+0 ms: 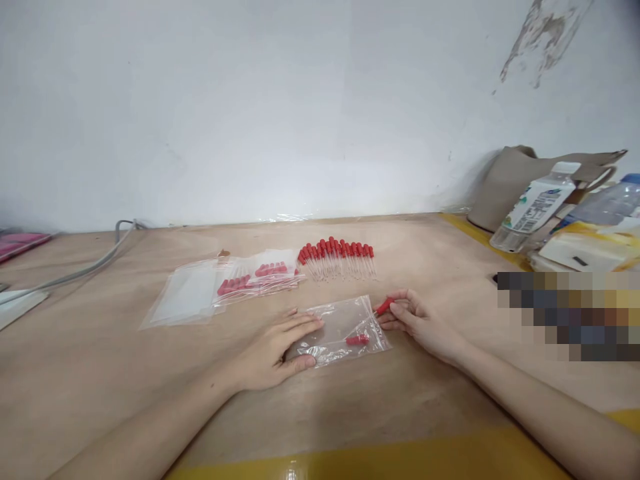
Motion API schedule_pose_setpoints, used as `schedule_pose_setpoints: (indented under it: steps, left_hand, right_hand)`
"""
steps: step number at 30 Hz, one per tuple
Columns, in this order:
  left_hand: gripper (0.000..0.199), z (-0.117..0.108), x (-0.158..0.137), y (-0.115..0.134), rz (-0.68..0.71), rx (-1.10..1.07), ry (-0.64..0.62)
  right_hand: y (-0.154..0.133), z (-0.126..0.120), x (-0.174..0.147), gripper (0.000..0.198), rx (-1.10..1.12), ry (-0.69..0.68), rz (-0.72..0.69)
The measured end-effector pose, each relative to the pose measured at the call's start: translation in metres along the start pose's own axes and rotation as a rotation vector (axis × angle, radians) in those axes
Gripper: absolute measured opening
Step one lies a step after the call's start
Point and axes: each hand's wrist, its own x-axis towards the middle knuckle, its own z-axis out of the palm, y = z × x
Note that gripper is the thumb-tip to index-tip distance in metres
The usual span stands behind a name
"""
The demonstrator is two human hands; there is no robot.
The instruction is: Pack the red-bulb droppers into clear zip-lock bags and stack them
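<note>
A clear zip bag (330, 320) lies flat on the table with a red-handled, thin-shafted tool (357, 340) inside it. My left hand (280, 347) rests over the bag's left end, fingers stretched out and thumb apart. At the bag's right end, my right hand (415, 320) pinches a second red-handled tool (385, 306) by its handle. The shaft of that one points left into the bag's mouth. Behind the bag, a row of several matching red-handled tools (335, 250) lies with handles toward the wall. Their tips are too small to make out.
Filled bags with red handles (257, 277) and a stack of flat bags (185, 293) lie left of the row. A grey cable (95, 267) runs along the far left. A bottle (537, 207) and a taupe bag (500, 180) stand at the right, beside a blurred patch.
</note>
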Motion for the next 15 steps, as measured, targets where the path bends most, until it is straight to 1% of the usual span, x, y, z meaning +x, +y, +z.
schedule_pose_setpoints:
  steps: [4, 7, 9, 12, 15]
  left_hand:
    - [0.050, 0.001, 0.001, -0.001, 0.011, -0.003, 0.013]
    - [0.050, 0.001, 0.000, -0.001, 0.022, -0.005, 0.022]
    - [0.051, 0.001, 0.000, 0.000, 0.025, -0.006, 0.022]
    - [0.051, 0.000, 0.001, 0.001, 0.026, -0.011, 0.021]
    - [0.051, 0.000, 0.002, 0.002, 0.028, -0.014, 0.026]
  right_hand:
    - [-0.003, -0.011, 0.001, 0.028, -0.385, -0.142, -0.016]
    - [-0.005, -0.018, 0.006, 0.023, -0.607, -0.173, -0.076]
    - [-0.007, -0.023, 0.010, 0.021, -0.677, -0.190, -0.107]
    - [-0.011, -0.027, 0.014, 0.018, -0.697, -0.243, -0.143]
    - [-0.014, -0.019, 0.013, 0.015, -0.681, -0.270, -0.265]
